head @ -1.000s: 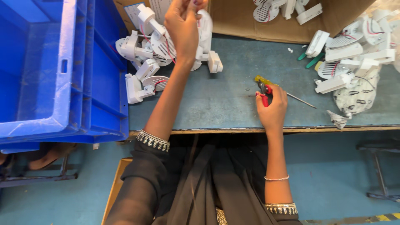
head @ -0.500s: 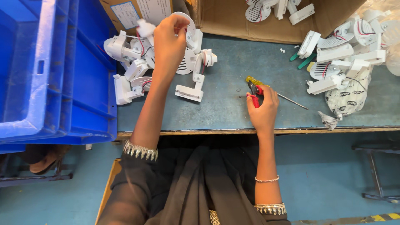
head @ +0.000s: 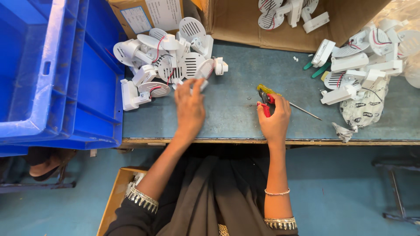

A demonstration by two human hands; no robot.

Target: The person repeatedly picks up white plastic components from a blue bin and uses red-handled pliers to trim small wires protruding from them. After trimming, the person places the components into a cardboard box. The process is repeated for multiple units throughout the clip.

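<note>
Right hand (head: 274, 119) rests on the desk (head: 236, 118) near its front edge, closed around a red-and-yellow-handled screwdriver (head: 267, 97), shaft pointing right. Left hand (head: 189, 107) has come down from the pile since half a second ago; it now lies motion-blurred over a white plastic fan housing (head: 202, 72) at the pile's edge, grip not discernible. The work reads as fetching one housing. Beyond, the cardboard box (head: 227, 26) is cut off.

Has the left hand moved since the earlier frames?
Yes. The left hand has come down from the cardboard box toward the table's near edge, below the white parts pile.
</note>
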